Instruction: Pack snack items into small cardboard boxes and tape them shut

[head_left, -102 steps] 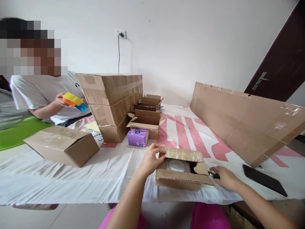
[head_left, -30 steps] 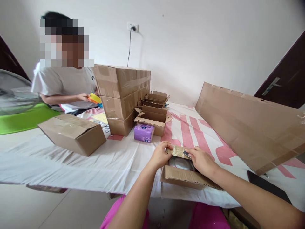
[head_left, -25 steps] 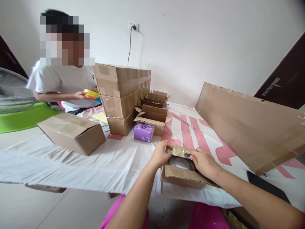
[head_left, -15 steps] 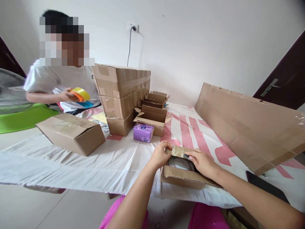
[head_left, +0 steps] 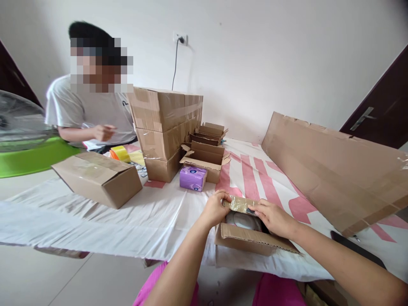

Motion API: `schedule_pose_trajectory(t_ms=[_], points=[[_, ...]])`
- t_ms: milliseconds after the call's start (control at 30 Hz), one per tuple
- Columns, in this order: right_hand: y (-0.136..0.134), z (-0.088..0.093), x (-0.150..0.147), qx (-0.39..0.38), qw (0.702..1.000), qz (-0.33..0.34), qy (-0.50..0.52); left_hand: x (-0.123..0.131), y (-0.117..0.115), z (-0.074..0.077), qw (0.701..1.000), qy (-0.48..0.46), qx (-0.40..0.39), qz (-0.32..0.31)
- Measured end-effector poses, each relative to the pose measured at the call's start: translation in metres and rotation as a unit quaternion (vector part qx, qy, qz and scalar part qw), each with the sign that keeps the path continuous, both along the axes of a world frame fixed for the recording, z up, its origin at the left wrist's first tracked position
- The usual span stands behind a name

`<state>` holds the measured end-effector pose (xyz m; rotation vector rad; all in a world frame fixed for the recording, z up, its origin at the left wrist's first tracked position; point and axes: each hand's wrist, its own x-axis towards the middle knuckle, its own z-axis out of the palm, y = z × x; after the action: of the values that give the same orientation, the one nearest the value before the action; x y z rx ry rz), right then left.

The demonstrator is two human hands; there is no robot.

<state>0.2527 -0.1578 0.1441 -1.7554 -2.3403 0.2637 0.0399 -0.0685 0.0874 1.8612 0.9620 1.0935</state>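
Observation:
An open cardboard box lies at the table's front edge, with a dark grey rounded item partly visible inside. My left hand is closed on the left end of the box's far flap, which has shiny tape along it. My right hand grips the same flap farther right, its fingers pressed together near a small dark piece. The box's near flap stands up in front of the grey item. A purple packet sits beyond my left hand, beside an open box.
Taped boxes are stacked left of centre, and a closed box lies nearer left. A large cardboard sheet leans at right, above a black flat object. Across the table, a person sits near a yellow tape roll.
The other person has let go of the yellow and orange tape rolls, which now lie on the table, and has leaned toward the box stack. My hands keep their hold on the flap.

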Motion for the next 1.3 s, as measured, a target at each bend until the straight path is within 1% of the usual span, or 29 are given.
schedule_pose_trajectory(t_ms=[100,233,300,433,533,567,633,733,867,967,1100,1300], points=[[0.0,0.002,-0.001,0.0,1.0,-0.003,0.006,0.0,0.0,0.0,1.0,0.003,-0.003,0.0],[0.001,0.005,-0.003,-0.017,0.998,-0.062,0.018,0.001,0.002,0.0,1.0,0.001,-0.009,-0.003],[0.001,0.005,-0.003,-0.029,0.996,-0.079,0.031,0.001,0.002,0.0,1.0,0.002,-0.007,-0.004],[0.0,0.005,-0.009,-0.037,0.994,-0.079,0.066,0.002,0.001,0.002,1.0,0.008,-0.007,0.004],[-0.003,0.007,-0.017,-0.035,0.996,-0.043,0.064,0.001,-0.001,0.003,1.0,0.01,-0.005,0.01],[-0.003,0.009,-0.02,-0.029,0.997,-0.036,0.054,0.001,-0.001,0.003,1.0,0.01,-0.004,0.008],[-0.001,0.015,-0.023,-0.006,0.999,-0.047,0.02,0.001,-0.001,0.003,1.0,0.008,-0.001,0.002],[0.007,0.026,-0.026,0.019,0.996,-0.06,-0.067,-0.001,-0.001,0.004,1.0,0.01,0.006,-0.007],[0.023,0.039,-0.04,0.042,0.979,-0.037,-0.194,-0.001,-0.001,0.005,1.0,0.018,0.013,-0.005],[0.033,0.042,-0.053,0.049,0.967,-0.018,-0.251,-0.001,0.0,0.004,1.0,0.016,0.015,-0.002],[0.037,0.042,-0.064,0.038,0.957,0.008,-0.286,0.002,0.002,0.0,1.0,0.006,0.009,0.006],[0.032,0.039,-0.062,0.028,0.957,0.009,-0.288,0.002,0.001,-0.002,1.0,-0.002,0.015,0.008]])
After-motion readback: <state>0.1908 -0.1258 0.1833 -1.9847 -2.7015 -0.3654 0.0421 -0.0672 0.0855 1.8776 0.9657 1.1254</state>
